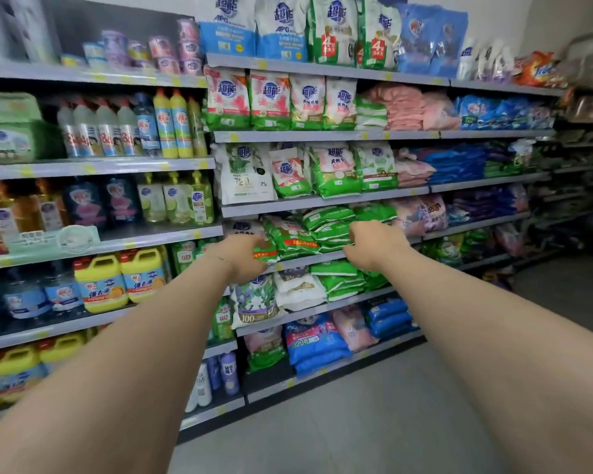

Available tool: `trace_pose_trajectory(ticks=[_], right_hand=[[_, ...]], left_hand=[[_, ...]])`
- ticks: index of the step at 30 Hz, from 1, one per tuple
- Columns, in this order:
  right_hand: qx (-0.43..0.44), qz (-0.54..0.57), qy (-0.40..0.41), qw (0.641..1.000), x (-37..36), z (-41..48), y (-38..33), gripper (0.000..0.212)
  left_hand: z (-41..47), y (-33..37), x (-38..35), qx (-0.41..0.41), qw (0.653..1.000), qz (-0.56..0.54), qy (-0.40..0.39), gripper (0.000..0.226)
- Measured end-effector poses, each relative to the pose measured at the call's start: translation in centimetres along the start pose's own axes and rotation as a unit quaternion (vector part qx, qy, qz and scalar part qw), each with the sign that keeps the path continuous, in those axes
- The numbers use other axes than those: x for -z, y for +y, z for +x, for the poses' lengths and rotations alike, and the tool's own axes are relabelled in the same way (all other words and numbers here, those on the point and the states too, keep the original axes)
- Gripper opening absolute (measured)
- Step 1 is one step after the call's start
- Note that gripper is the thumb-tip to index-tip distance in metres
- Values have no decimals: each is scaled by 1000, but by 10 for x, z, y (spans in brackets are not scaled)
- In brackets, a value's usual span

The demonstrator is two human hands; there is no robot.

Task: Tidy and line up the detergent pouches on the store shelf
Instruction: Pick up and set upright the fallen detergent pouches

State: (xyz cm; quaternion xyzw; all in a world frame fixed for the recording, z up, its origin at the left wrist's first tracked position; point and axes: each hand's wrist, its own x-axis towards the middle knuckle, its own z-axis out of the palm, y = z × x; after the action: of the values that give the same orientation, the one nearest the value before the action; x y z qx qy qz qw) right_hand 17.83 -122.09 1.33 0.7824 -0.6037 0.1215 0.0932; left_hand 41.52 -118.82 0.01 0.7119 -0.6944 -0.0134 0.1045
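Green and white detergent pouches [295, 236] lean and lie stacked on a middle shelf [322, 258] of the right-hand rack. My left hand [243, 256] reaches to the left end of that row, its fingers curled around the edge of a leaning green pouch [265, 251]. My right hand [374, 246] reaches to the right side of a flat pile of green pouches [332, 225], fingers bent against it; its fingertips are hidden behind the hand. Both arms stretch out in front of me.
More pouches fill the shelves above [322, 169] and below [295, 289]. The left rack holds bottles [172, 124] and yellow jugs [120, 278]. Grey floor [391, 405] runs along the aisle to the right.
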Motion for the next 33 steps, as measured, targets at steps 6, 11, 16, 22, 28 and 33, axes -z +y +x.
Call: trace_pose_trajectory(ticks=[6, 11, 16, 22, 28, 33], right_hand=[[-18, -15, -8, 1000, -24, 59, 19, 16], [-29, -19, 11, 999, -38, 121, 43, 22], [-64, -3, 11, 998, -46, 189, 84, 19], [-127, 7, 16, 992, -57, 245, 151, 21], [-225, 89, 40, 970, -70, 269, 223, 24], [-296, 92, 50, 950, -77, 273, 284, 28]], left_hand=[[73, 1, -16, -36, 999, 3, -7, 51], [144, 10, -28, -45, 999, -24, -5, 49], [227, 36, -33, -74, 997, -39, -7, 48], [323, 88, -47, -113, 991, -74, 2, 46], [393, 151, -69, -168, 976, -136, -13, 47], [442, 215, -93, -219, 960, -172, -31, 45]])
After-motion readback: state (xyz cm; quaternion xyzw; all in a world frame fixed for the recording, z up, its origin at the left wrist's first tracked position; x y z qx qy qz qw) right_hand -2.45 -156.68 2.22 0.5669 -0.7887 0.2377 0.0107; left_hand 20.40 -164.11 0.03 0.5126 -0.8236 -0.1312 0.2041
